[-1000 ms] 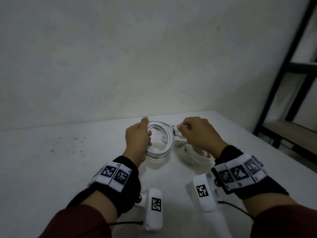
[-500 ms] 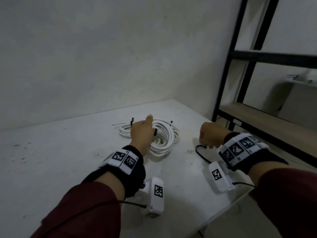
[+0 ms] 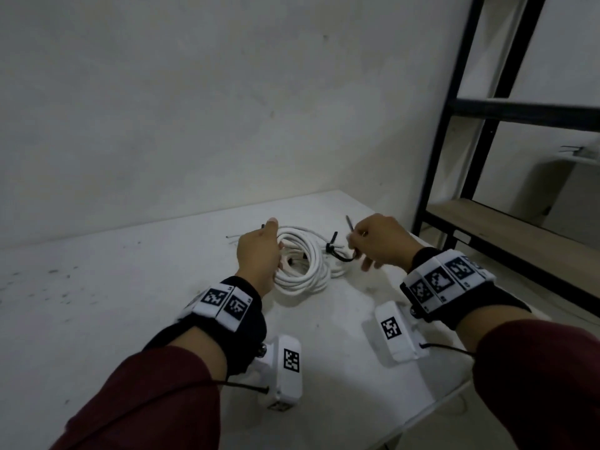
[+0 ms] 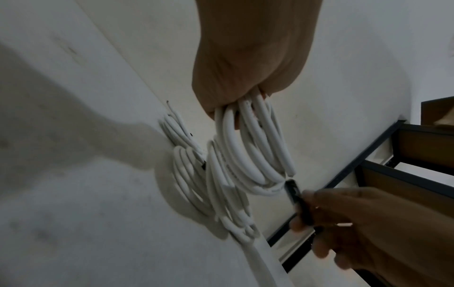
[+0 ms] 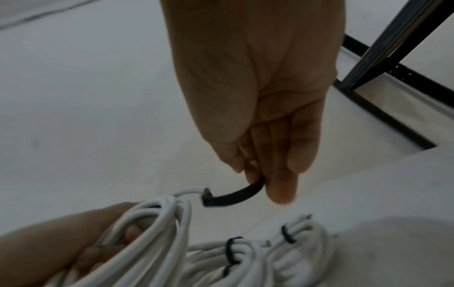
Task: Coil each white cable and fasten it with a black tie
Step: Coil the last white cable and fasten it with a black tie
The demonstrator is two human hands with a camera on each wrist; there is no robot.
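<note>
My right hand (image 3: 378,241) is back over the table (image 3: 130,303) now: half a second ago it was off near the right edge, closed around something dark, and here it has swung in beside the coil with a black tie (image 5: 236,196) pinched between thumb and fingertips. The tie curves out from my fingers, its square head nearly touching the loose end of the white cable (image 4: 255,155). My left hand (image 3: 258,253) has barely shifted; it stays wrapped around the loops on the coil's left side, fingers curled through the middle and holding the bundle up off the surface, as the left wrist view shows plainly. So the coil I am working on sits in my left fist, just above the table's far right part, with the tie right at its open side. Under it and behind it lie finished coils (image 5: 282,258), and in the right wrist view I can see black ties (image 5: 230,250) already cinched around them. That tells me this cable is wound and only the fastening is left. Next, I reckon, the tie's tail has to pass around all the strands and feed through its head; the risk is a loop slipping from my left hand's hold while I thread. A black shelf frame (image 3: 461,125) stands to the right of the table.
</note>
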